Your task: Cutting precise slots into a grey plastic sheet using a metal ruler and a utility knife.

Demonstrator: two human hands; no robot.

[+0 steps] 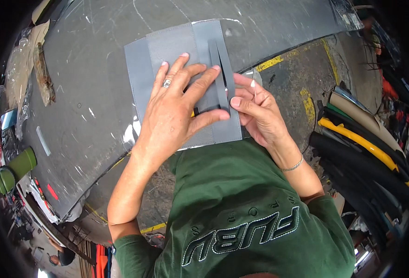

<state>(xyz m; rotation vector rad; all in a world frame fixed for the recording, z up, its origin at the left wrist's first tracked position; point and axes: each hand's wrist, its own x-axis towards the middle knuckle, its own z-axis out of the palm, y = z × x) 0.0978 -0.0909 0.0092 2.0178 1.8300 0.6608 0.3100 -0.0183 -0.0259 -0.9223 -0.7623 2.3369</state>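
A flat grey panel of leather-like sheet [179,41], stitched along its seams and borders, lies at the table's near edge. Near its right side runs a narrow strip [217,69] with a dark slit beside it. My left hand [174,102] rests on the panel with fingers spread, its forefinger and thumb on the strip. At the right border my right hand [257,109] pinches the panel, thumb on top and fingers partly hidden beneath. A thin white-tipped thing [253,84] shows by its fingers; its kind is unclear. Under my left palm peeks a small yellow-and-black thing [195,112].
The dark scuffed tabletop [88,88] spreads left and ahead. A piece of wood [44,76] and clear plastic lie at far left, with a green cylinder [21,164] nearer. Rolls of black and yellow material [359,141] stand at right. Another person [63,255] is at lower left.
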